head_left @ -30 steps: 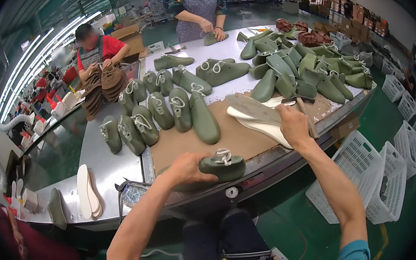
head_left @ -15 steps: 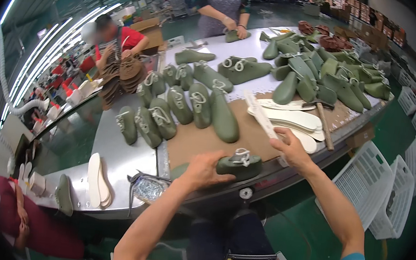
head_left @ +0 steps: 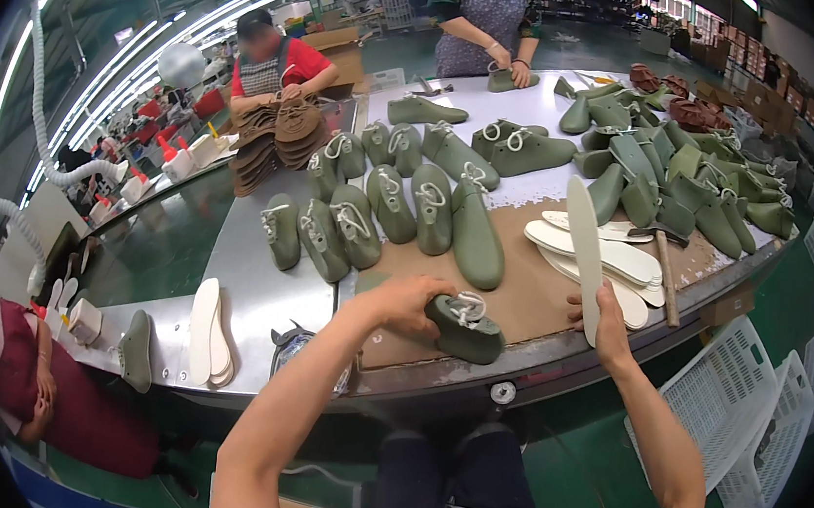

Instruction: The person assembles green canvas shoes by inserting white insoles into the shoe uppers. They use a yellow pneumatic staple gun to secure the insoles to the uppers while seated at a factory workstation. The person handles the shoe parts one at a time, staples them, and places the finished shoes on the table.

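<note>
The left hand (head_left: 402, 303) grips a green shoe (head_left: 464, 328); at its three o'clock, the right hand (head_left: 607, 317) apparently pinches a cream insole (head_left: 583, 256), pointing twelve.

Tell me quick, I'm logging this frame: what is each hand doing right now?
Left hand: closed on the green shoe last lying on the brown mat.
Right hand: closed on a white insole, held up on end.
</note>
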The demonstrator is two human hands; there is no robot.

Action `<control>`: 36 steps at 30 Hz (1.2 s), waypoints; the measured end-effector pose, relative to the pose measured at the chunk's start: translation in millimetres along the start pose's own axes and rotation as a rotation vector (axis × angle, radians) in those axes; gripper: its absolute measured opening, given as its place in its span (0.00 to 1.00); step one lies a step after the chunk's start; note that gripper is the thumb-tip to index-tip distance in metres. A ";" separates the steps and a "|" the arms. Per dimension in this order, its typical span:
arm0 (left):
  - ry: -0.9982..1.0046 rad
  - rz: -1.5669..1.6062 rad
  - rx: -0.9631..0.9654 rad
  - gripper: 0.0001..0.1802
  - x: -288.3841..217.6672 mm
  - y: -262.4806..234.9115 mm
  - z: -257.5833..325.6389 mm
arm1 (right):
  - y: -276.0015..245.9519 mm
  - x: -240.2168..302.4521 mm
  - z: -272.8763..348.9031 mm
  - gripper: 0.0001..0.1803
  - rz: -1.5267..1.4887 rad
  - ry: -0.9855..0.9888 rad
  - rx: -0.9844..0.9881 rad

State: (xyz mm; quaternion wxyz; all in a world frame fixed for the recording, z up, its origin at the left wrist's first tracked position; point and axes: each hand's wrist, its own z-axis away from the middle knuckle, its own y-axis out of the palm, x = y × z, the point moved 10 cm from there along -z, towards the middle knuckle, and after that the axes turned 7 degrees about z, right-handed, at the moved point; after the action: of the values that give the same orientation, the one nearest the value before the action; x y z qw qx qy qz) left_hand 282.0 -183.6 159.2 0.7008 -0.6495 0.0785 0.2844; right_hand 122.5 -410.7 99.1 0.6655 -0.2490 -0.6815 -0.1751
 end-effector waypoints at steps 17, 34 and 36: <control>-0.796 0.143 -0.399 0.70 67.1 -36.7 -138.7 | -2.3 1.1 19.3 0.28 -0.132 -0.277 -0.145; -0.453 0.418 -0.419 0.53 53.1 -29.3 -152.0 | -2.9 13.3 21.7 0.32 -0.097 -0.299 -0.195; -0.381 0.473 -0.504 0.51 27.2 -45.6 -138.7 | -6.5 13.7 21.8 0.32 -0.144 -0.285 -0.175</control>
State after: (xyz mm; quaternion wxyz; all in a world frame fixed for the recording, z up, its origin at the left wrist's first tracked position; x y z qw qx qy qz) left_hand 363.3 -307.8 165.6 0.4363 -0.7008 0.0223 0.5639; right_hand 101.0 -402.1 112.2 0.5237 -0.2787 -0.7671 -0.2442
